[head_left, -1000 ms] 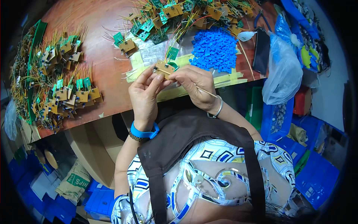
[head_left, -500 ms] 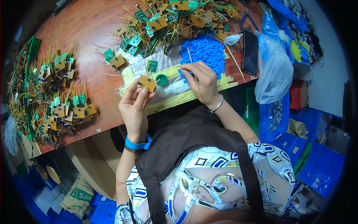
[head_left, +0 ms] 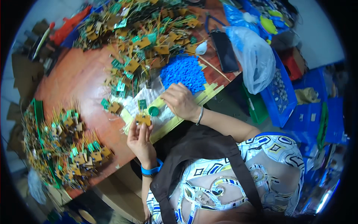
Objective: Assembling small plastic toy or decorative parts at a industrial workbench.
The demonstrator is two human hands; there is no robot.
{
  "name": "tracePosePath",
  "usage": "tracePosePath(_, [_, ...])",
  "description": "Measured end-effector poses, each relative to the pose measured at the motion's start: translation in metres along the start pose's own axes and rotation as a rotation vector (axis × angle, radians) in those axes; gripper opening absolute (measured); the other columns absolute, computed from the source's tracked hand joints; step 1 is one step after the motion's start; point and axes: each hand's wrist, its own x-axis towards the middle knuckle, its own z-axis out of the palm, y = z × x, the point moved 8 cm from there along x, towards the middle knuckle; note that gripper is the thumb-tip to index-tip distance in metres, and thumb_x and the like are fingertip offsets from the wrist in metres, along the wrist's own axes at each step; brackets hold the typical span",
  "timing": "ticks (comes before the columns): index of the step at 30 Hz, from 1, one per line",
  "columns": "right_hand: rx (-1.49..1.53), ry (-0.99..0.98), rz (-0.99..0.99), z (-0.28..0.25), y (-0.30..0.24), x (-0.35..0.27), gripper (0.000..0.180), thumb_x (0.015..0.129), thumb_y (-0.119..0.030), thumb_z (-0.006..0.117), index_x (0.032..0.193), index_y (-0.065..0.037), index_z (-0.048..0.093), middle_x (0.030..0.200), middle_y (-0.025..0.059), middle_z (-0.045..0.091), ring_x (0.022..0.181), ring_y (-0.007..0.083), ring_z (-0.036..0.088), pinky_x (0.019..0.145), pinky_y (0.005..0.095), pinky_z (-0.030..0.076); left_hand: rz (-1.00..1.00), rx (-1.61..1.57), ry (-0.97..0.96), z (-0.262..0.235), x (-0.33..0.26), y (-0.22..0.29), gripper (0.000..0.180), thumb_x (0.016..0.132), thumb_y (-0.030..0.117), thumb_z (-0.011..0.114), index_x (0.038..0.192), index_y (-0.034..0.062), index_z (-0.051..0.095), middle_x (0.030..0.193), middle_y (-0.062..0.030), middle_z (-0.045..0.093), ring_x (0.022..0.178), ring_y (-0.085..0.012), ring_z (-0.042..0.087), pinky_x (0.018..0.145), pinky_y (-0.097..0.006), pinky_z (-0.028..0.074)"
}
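Note:
My left hand [head_left: 141,142] pinches a small brown circuit board [head_left: 143,119] by its near edge, between thumb and fingers. A little green board [head_left: 142,104] stands just beyond it and looks joined by thin wires. Close to its right sits a round green cap [head_left: 153,111] on the taped work surface. My right hand [head_left: 181,100] is closed, fingertips together, at the near edge of a heap of small blue pieces [head_left: 182,72]. Whatever its fingers grip is hidden.
Heaps of wired boards cover the table's back [head_left: 141,41] and left side [head_left: 85,156], by a green divider [head_left: 44,145]. Right of the blue heap lie a thin wooden stick [head_left: 214,68], black phone [head_left: 225,50], white bulb [head_left: 201,48] and plastic bag [head_left: 255,59]. Blue bins [head_left: 279,93] stand beyond.
The whole view has turned and shifted. My right hand has come back toward the near edge of the blue heap, and the thin stick in its fingers no longer shows. My left hand keeps the board.

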Motion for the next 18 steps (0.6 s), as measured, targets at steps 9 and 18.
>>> tracePosePath(9, [0.312, 0.266, -0.111, -0.032, -0.025, 0.002, 0.016, 0.073, -0.011, 0.073, 0.085, -0.008, 0.062, 0.082, 0.0047, 0.057, 0.083, 0.0239, 0.057, 0.072, 0.0373, 0.044, 0.050, 0.110, -0.027, 0.013, -0.002, 0.002, 0.037, 0.092, 0.000, 0.058, 0.129, -0.0032, 0.052, 0.090, -0.0034, 0.061, 0.082, -0.0126, 0.062, 0.077, -0.027, 0.055])
tracePosePath(18, [0.482, 0.158, -0.145, -0.032, -0.054, 0.003, 0.012, 0.074, -0.012, 0.071, 0.082, -0.009, 0.062, 0.082, 0.0056, 0.055, 0.084, 0.0249, 0.056, 0.073, 0.0369, 0.045, 0.065, 0.069, -0.159, 0.021, -0.007, -0.011, 0.035, 0.092, -0.001, 0.058, 0.126, -0.0041, 0.052, 0.107, -0.0088, 0.064, 0.093, -0.0128, 0.063, 0.079, -0.024, 0.053])
